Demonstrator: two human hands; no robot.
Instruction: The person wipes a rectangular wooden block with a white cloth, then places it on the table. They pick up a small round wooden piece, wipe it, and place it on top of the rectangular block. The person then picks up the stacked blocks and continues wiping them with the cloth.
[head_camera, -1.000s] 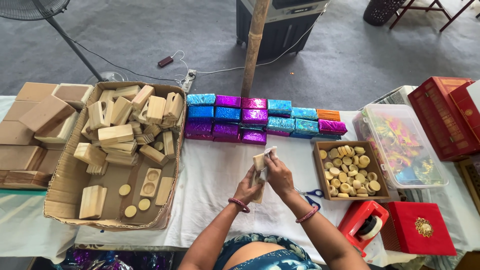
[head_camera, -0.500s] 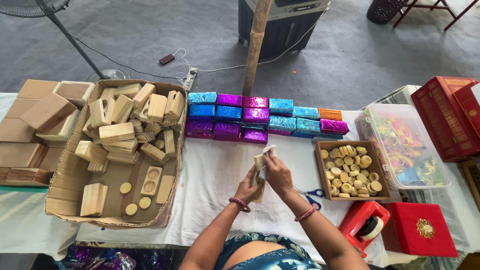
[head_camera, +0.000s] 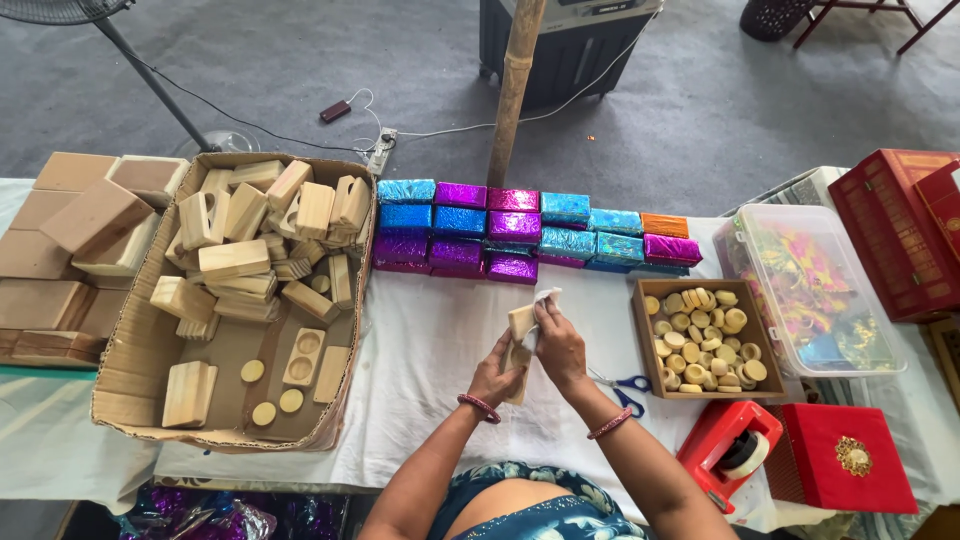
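Both hands met above the white-clothed table (head_camera: 430, 400), closed around one pale wooden block (head_camera: 521, 325) held upright between them. Left hand (head_camera: 497, 372) gripped the block's lower end with curled fingers; right hand (head_camera: 560, 345) clasped its upper side, pressing a scrap of white cloth or paper (head_camera: 545, 298) against the top. One beaded bangle circled each wrist.

Just right of the hands, a pair of blue-handled scissors (head_camera: 628, 388) lay on the table, beside one shallow wooden tray (head_camera: 641, 345) filled with small round pale discs, too many and too heaped to count. Beyond the hands, foil-wrapped blocks (head_camera: 515, 228) in blue, purple, teal and one orange stood in stacked rows, roughly sixteen visible. Left of the hands, one open cardboard box (head_camera: 140, 370) held a heap of unwrapped wooden blocks, plus three loose discs on its floor. Further left lay a stack of larger wooden boxes (head_camera: 70, 230). Right of the tray stood one clear plastic tub (head_camera: 880, 355) of coloured foil, one red tape dispenser (head_camera: 725, 450) and one red box with a gold ornament (head_camera: 845, 460).
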